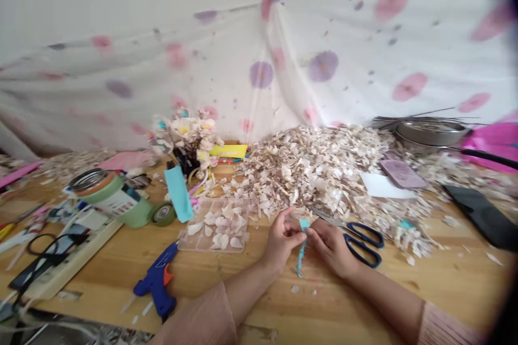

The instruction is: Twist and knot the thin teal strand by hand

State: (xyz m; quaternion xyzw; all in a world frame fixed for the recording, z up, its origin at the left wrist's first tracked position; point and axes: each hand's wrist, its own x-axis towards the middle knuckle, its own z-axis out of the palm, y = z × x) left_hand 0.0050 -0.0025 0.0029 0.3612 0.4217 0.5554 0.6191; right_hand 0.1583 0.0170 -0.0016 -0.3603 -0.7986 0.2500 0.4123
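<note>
Our left hand [282, 241] and right hand [334, 248] pinched a blue strip [300, 260].
We had both sets of thumbs and fingertips closed on its upper part, above the wooden table [202, 275], and its ragged lower end pointed towards us. Just beside our right hand lay dark-handled scissors [380, 240]; left of our left hand sat a clear tray [190, 243] holding pale petals [222, 221], with a blue glue gun [159, 280] near it. Beyond our hands we saw a broad heap of pale flakes [311, 164], then a flower-patterned curtain [226, 75].
</note>
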